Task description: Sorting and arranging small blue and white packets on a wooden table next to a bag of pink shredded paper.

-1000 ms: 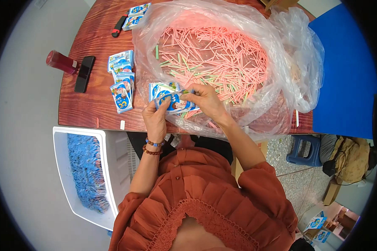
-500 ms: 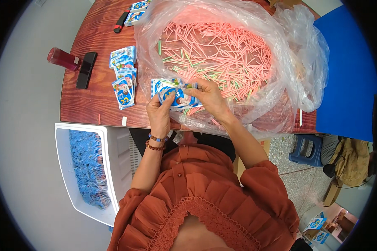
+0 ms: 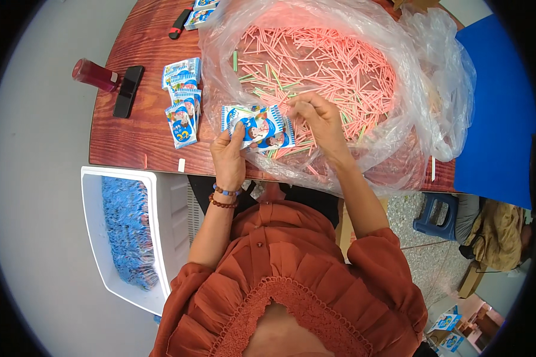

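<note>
My left hand [image 3: 228,156] pinches a few overlapping blue-and-white packets [image 3: 257,128] between thumb and fingers, just over the near left edge of a clear plastic bag. Thin pale green sticks show at the top of the rear packet. To the right of the packets, my right hand [image 3: 323,124] is raised over the bag, its fingers loosely bent and apart, with nothing visible in them. Below it, many thin pink sticks [image 3: 363,77], like short straws, lie with some green ones in the opened clear plastic bag [image 3: 408,89].
Several similar packets [image 3: 183,101] lie overlapped on the wooden table [image 3: 152,134]. Left of them are a black phone [image 3: 128,92] and a dark red bottle [image 3: 95,75]. A red-and-black cutter [image 3: 179,25] lies farther back. A white bin [image 3: 155,238] of blue packets stands below left; a blue stool [image 3: 436,215] stands right.
My right hand has let go of the packets and moved up and right. The packets, gripped by my left hand alone, are now more fanned out. The whole view has shifted slightly.
</note>
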